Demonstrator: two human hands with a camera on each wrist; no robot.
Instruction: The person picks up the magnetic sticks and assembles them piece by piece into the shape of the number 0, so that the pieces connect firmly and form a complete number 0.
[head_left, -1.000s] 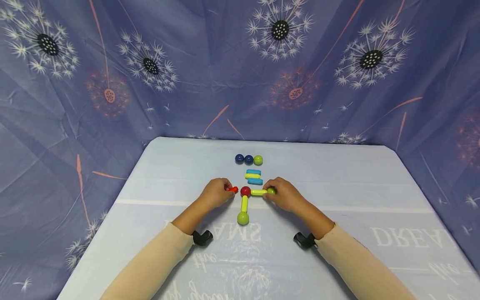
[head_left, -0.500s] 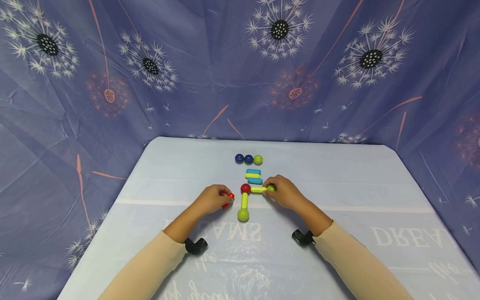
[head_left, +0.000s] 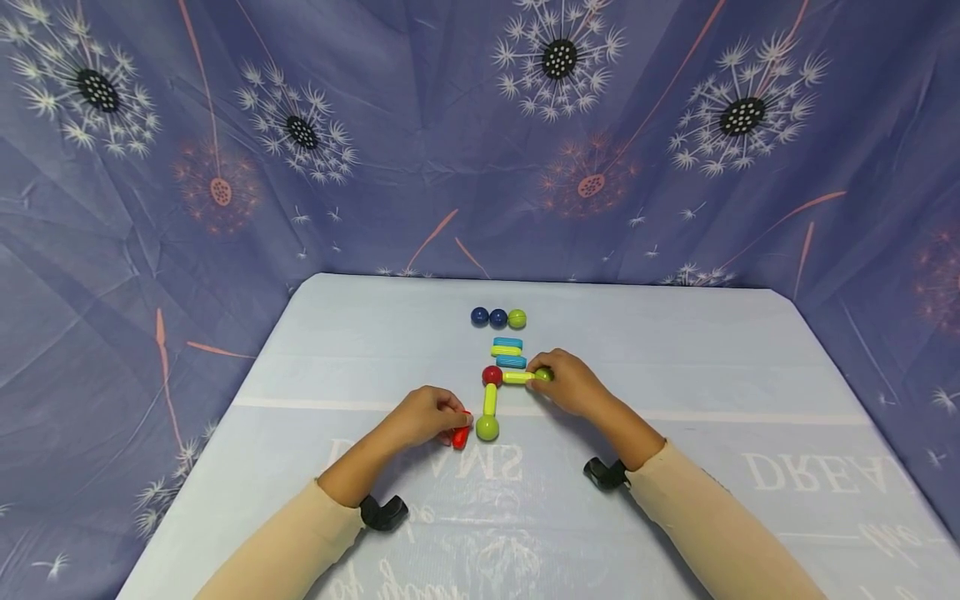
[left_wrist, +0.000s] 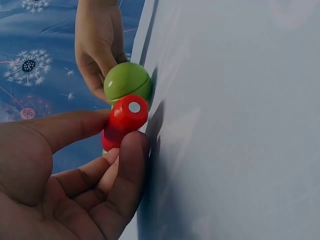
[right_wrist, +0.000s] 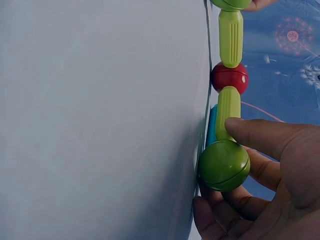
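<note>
Two hands at a toy of rods and balls

The left hand (head_left: 423,417) pinches a red rod (head_left: 461,436) beside a green ball (head_left: 487,428); the right hand (head_left: 573,387) grips another green ball (right_wrist: 223,165).

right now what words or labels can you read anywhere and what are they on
"DREA", cut off by the edge, upside down as the head camera sees it, on the table cover
"AMS", upside down, partly hidden, on the same cover near the left hand
Fainter script lines below them: too blurred to read
The toy pieces: no text
</note>
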